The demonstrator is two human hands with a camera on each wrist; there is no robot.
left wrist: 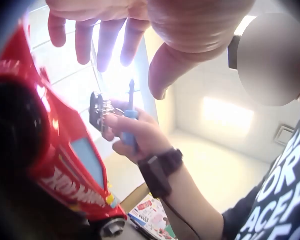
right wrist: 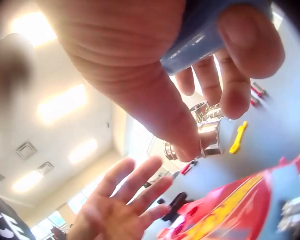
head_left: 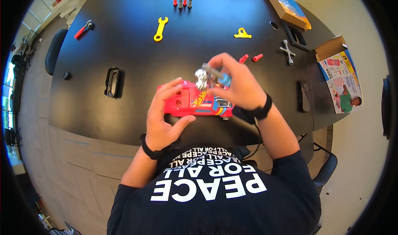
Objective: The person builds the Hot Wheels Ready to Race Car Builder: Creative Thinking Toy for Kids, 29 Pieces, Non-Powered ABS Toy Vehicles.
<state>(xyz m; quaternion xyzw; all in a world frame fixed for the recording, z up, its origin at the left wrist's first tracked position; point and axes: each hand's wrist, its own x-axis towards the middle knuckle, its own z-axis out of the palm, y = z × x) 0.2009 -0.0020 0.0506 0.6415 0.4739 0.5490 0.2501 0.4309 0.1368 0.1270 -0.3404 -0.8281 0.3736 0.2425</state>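
A red toy car (head_left: 188, 103) with a Hot Wheels logo lies on the black table in front of the person. Above its middle, the right hand (head_left: 243, 85) pinches a chrome toy engine part (head_left: 201, 79) between thumb and fingers. That same hand also keeps a blue-handled toy screwdriver (left wrist: 131, 127) in its grip, its dark shaft pointing up in the left wrist view. Beside the car's left end is the left hand (head_left: 162, 117), fingers spread and holding nothing; in the right wrist view its palm (right wrist: 112, 215) faces the camera.
A yellow wrench (head_left: 160, 29), red ratchet (head_left: 84, 29) and yellow bracket (head_left: 242, 33) lie farther back. Several red and grey bolts (head_left: 180, 3) stand at the far edge. To the right are a grey cross wrench (head_left: 287, 52), a printed box (head_left: 340, 77) and an orange tray (head_left: 286, 7); a black frame-like part (head_left: 107, 82) lies left.
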